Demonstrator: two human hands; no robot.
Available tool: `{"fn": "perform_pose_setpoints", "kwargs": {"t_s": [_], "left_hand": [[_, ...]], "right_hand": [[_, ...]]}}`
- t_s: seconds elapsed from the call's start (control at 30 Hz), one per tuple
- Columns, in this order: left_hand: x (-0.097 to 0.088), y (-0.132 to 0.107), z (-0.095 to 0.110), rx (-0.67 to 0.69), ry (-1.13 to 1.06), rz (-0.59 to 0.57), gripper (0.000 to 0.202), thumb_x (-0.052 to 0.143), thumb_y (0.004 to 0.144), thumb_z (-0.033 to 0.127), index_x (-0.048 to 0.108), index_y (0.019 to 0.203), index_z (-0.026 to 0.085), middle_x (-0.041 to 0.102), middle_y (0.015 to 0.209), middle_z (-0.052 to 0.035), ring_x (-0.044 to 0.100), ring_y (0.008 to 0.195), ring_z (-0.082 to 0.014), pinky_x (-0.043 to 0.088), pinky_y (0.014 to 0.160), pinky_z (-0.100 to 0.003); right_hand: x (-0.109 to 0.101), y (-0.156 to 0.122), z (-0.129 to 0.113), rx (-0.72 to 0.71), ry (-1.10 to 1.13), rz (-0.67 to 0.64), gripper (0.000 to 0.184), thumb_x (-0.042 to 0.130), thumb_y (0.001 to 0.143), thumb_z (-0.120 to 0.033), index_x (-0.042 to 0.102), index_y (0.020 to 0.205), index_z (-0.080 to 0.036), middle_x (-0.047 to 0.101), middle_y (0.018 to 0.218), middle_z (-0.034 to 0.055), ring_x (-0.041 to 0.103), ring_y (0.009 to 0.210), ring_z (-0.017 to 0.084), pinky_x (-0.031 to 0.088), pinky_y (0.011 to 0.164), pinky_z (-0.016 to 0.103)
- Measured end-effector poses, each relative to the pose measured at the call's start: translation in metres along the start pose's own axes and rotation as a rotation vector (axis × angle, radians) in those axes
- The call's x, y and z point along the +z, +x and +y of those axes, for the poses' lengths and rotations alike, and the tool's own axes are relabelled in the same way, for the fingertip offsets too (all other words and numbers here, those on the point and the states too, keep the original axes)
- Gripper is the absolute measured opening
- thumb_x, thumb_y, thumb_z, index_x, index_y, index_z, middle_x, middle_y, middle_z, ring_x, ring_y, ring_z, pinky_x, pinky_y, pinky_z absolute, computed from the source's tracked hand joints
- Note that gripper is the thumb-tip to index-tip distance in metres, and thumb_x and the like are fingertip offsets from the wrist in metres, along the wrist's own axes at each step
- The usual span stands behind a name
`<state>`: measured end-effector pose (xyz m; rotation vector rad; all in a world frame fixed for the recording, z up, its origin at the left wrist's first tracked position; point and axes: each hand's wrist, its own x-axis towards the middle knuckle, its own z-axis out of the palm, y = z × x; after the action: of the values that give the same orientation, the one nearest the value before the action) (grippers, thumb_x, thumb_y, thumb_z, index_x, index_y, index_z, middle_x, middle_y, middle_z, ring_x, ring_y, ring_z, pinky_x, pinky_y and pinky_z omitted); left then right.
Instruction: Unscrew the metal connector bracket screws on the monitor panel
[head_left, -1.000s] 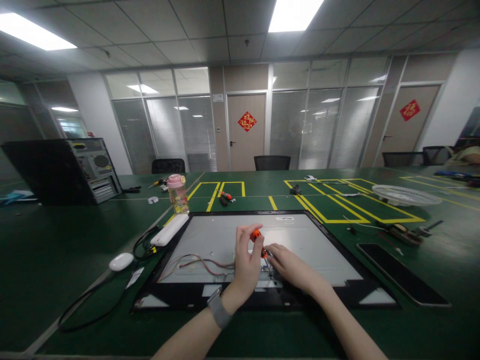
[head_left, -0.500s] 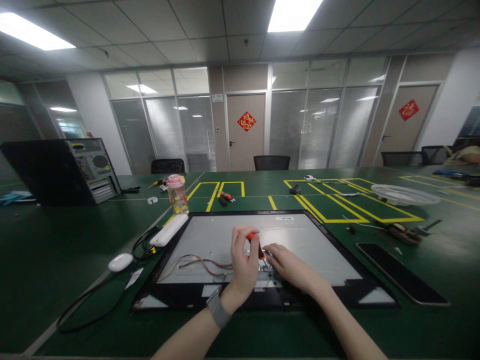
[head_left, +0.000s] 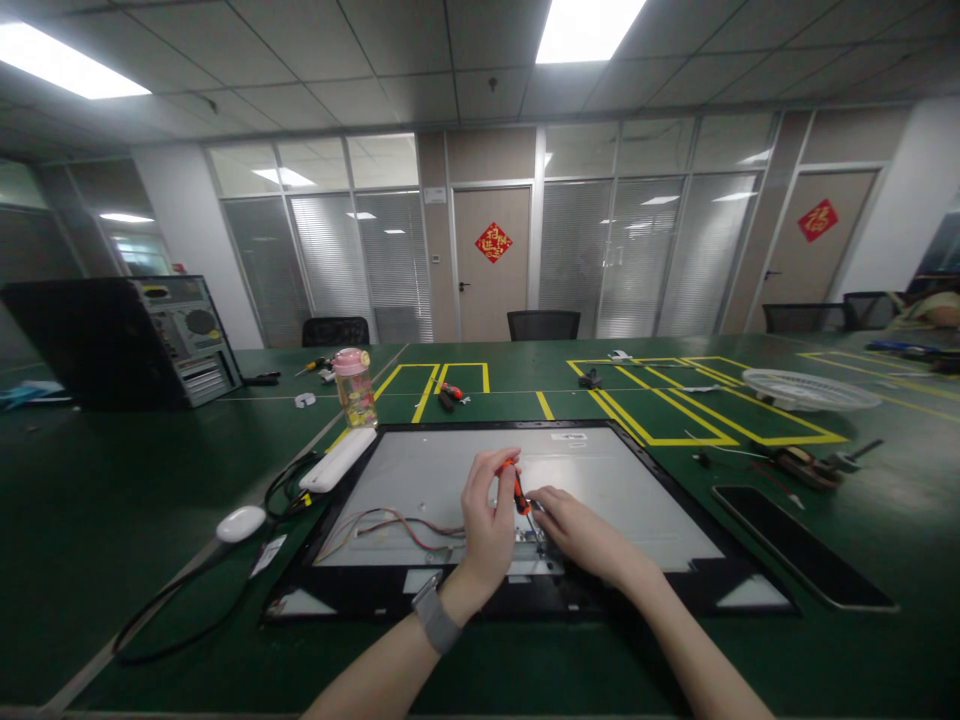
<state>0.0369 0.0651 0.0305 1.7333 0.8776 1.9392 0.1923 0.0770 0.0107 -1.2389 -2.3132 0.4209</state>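
My left hand point(head_left: 486, 520), with a grey-strapped watch point(head_left: 437, 612) at the wrist, grips an orange and black screwdriver point(head_left: 519, 492) by its handle. The screwdriver tilts, its tip pointing down at a small circuit board point(head_left: 531, 537) near the lower edge of a flat display panel point(head_left: 645, 500). My right hand point(head_left: 581, 528) rests beside the tip with its fingers bent together; what they hold, if anything, is hidden. Thin coloured wires point(head_left: 397, 518) run from the left across the panel and pass behind my left hand. The panel lies flat, grey with a black border.
Left of the panel lie a white box-shaped device point(head_left: 339, 462), a black cable point(head_left: 169, 645) and a white mouse point(head_left: 241, 524), with a pink-lidded bottle point(head_left: 355, 385) behind. A phone point(head_left: 802, 545) lies right. A computer case point(head_left: 97, 340) stands far left; red-handled pliers point(head_left: 448, 394) lie beyond the panel.
The screwdriver has shifted slightly in my left hand and shows more of its handle and shaft. The left fingers have opened up a little around it. My right hand stays in place.
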Motion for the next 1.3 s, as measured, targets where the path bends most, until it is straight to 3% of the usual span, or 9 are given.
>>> {"fn": "perform_pose_setpoints", "kwargs": {"t_s": [0.2,0.3,0.5,0.6,0.93,1.13,1.3], "left_hand": [[0.0009,0.0010,-0.0022,0.009,0.051,-0.002,0.025,0.054,0.093,0.029,0.065,0.114,0.023,0.054,0.084,-0.0015,0.056,0.077,-0.0160,0.047,0.074,-0.027],[0.0003,0.0016,-0.0022,-0.005,0.078,0.022,0.020,0.058,0.090,0.029,0.068,0.107,0.023,0.051,0.083,-0.0009,0.054,0.076,-0.0161,0.047,0.075,-0.028],[-0.0013,-0.0005,0.0024,-0.001,0.058,-0.024,0.033,0.036,0.098,0.024,0.058,0.122,0.022,0.056,0.107,-0.0069,0.055,0.095,-0.0192,0.046,0.085,-0.032],[0.0006,-0.0020,0.0026,0.018,0.043,-0.035,0.034,0.033,0.099,0.023,0.056,0.123,0.022,0.057,0.108,-0.0081,0.055,0.097,-0.0194,0.047,0.084,-0.032],[0.0020,-0.0047,-0.0024,0.038,0.158,0.012,0.020,0.061,0.087,0.027,0.065,0.107,0.023,0.053,0.093,-0.0032,0.056,0.081,-0.0171,0.049,0.079,-0.031],[-0.0008,-0.0025,0.0021,0.030,0.129,-0.007,0.032,0.036,0.098,0.024,0.060,0.119,0.023,0.057,0.110,-0.0076,0.056,0.099,-0.0200,0.046,0.087,-0.033],[0.0000,-0.0017,0.0035,0.054,0.113,-0.017,0.032,0.038,0.098,0.023,0.057,0.123,0.022,0.058,0.106,-0.0071,0.056,0.098,-0.0193,0.045,0.087,-0.032]], "right_hand": [[0.0020,0.0005,0.0029,0.008,0.003,0.005,0.030,0.040,0.096,-0.021,0.060,0.118,-0.017,0.064,0.115,0.0137,0.057,0.108,0.025,0.041,0.094,0.033],[0.0030,0.0010,0.0048,0.010,0.002,0.001,0.030,0.040,0.096,-0.022,0.059,0.119,-0.017,0.064,0.115,0.0136,0.057,0.108,0.025,0.042,0.094,0.034],[0.0031,0.0017,0.0064,-0.002,-0.003,-0.001,0.031,0.040,0.096,-0.022,0.058,0.120,-0.014,0.064,0.115,0.0150,0.057,0.108,0.025,0.041,0.095,0.034],[0.0028,0.0017,0.0059,-0.001,-0.001,-0.001,0.030,0.040,0.096,-0.022,0.059,0.117,-0.016,0.064,0.115,0.0142,0.058,0.108,0.025,0.041,0.094,0.034],[0.0019,0.0023,0.0030,-0.004,0.010,-0.008,0.028,0.041,0.096,-0.020,0.061,0.113,-0.017,0.065,0.112,0.0132,0.058,0.106,0.025,0.041,0.092,0.034],[0.0028,0.0022,0.0042,0.002,0.000,0.000,0.029,0.040,0.096,-0.021,0.060,0.117,-0.016,0.064,0.113,0.0139,0.058,0.106,0.024,0.042,0.093,0.034],[0.0031,0.0020,0.0050,0.002,-0.010,0.001,0.031,0.040,0.096,-0.022,0.060,0.119,-0.016,0.064,0.115,0.0144,0.057,0.108,0.025,0.041,0.094,0.034]]}}
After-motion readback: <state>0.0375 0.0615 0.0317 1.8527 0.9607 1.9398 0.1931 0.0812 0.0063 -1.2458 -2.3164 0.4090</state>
